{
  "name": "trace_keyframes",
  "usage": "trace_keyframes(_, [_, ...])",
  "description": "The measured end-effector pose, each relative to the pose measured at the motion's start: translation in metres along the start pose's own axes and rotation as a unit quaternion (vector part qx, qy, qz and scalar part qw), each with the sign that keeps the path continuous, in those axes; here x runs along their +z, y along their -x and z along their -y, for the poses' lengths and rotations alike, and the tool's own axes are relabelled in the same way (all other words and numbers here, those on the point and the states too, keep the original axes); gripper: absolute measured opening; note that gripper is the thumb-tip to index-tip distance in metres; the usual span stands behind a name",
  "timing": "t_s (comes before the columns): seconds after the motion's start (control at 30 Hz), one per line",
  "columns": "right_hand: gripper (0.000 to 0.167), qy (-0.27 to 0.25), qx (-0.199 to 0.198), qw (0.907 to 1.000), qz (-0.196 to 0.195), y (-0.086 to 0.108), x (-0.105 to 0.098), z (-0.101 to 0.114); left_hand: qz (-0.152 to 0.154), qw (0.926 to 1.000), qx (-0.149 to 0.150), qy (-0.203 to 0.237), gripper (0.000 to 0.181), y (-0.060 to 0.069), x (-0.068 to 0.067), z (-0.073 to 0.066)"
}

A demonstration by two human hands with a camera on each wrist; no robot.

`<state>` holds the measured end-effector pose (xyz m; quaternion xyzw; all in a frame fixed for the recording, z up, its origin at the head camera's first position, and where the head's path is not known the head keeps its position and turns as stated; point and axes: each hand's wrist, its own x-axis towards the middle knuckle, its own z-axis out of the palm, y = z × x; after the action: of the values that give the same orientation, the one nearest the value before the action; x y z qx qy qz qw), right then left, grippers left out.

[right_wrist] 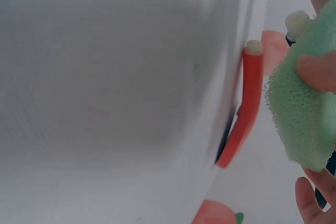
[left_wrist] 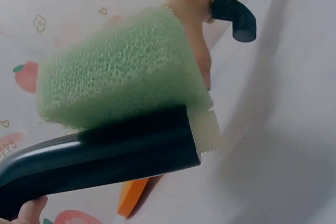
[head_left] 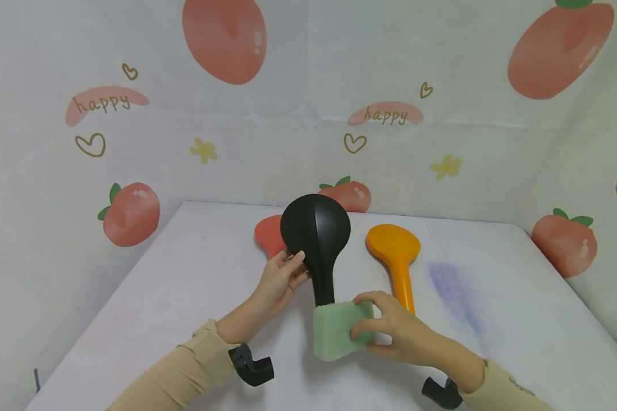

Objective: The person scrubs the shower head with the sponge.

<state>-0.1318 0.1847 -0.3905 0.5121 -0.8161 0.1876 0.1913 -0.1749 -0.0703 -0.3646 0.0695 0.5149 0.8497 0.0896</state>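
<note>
A black shower head (head_left: 316, 228) is held up by my left hand (head_left: 281, 283), which grips it by the edge where its round head narrows to the handle. Its pale threaded end (left_wrist: 206, 129) shows in the left wrist view. My right hand (head_left: 401, 328) pinches a pale green sponge (head_left: 336, 331) between thumb and fingers. In the left wrist view the sponge lies against the handle's side near the threaded end. Part of the left hand is hidden behind the black head.
On the white table (head_left: 185, 285), a red shower head (head_left: 269, 233) lies partly hidden behind the black one. An orange shower head (head_left: 395, 245) lies to the right. A bluish stain (head_left: 455, 291) marks the tabletop. Behind hangs a printed cloth (head_left: 288, 137).
</note>
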Motion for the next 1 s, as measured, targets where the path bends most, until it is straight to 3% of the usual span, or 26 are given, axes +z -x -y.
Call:
trace_keyframes(0.23, [0.039, 0.019, 0.032, 0.9981, -0.048, -0.009, -0.004, -0.007, -0.028, 0.9983, -0.049, -0.012, 0.038, -0.003, 0.003, -0.001])
trace_keyframes(0.5, [0.045, -0.037, 0.135, 0.9829, -0.119, -0.019, -0.003, -0.009, -0.01, 0.998, -0.062, 0.008, 0.035, 0.0, 0.008, -0.002])
trace_keyframes(0.6, [0.046, -0.058, 0.139, 0.9825, -0.11, -0.017, -0.002, -0.007, -0.012, 0.9983, -0.056, 0.01, 0.034, -0.001, 0.008, -0.002])
trace_keyframes(0.83, [0.034, -0.083, 0.103, 0.9905, -0.037, -0.005, -0.004, -0.004, -0.038, 0.9977, -0.049, 0.027, 0.029, -0.005, 0.005, -0.004])
trace_keyframes(1.0, [0.035, -0.087, 0.106, 0.9897, -0.039, -0.003, -0.004, -0.003, -0.045, 0.9972, -0.049, 0.033, 0.022, -0.006, 0.004, -0.005])
